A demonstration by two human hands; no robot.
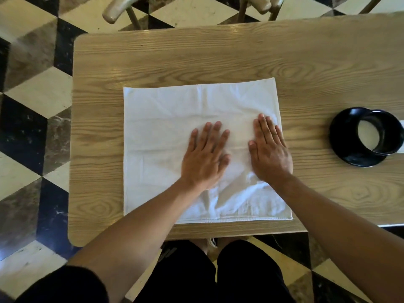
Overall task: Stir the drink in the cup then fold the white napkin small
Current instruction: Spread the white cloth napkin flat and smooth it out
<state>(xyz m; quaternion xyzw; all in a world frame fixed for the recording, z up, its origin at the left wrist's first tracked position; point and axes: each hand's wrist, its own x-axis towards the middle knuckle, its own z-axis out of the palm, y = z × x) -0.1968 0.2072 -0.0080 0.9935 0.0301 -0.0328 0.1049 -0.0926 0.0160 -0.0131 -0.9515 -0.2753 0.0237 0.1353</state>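
Observation:
The white napkin (166, 132) lies spread flat on the wooden table (196, 55), with wrinkles near its front right corner. My left hand (205, 156) presses flat on the napkin's middle, fingers straight and spread. My right hand (270, 149) lies flat beside it on the napkin's right part, fingers together. A black cup (381, 136) with a pale drink inside stands on a black saucer (343, 141) at the table's right edge, well apart from both hands.
Wooden chair backs (113, 14) stand beyond the table's far edge. The floor around is a black, cream and brown tile pattern. The table's left edge and front edge are close to the napkin. My dark-clothed legs are under the table front.

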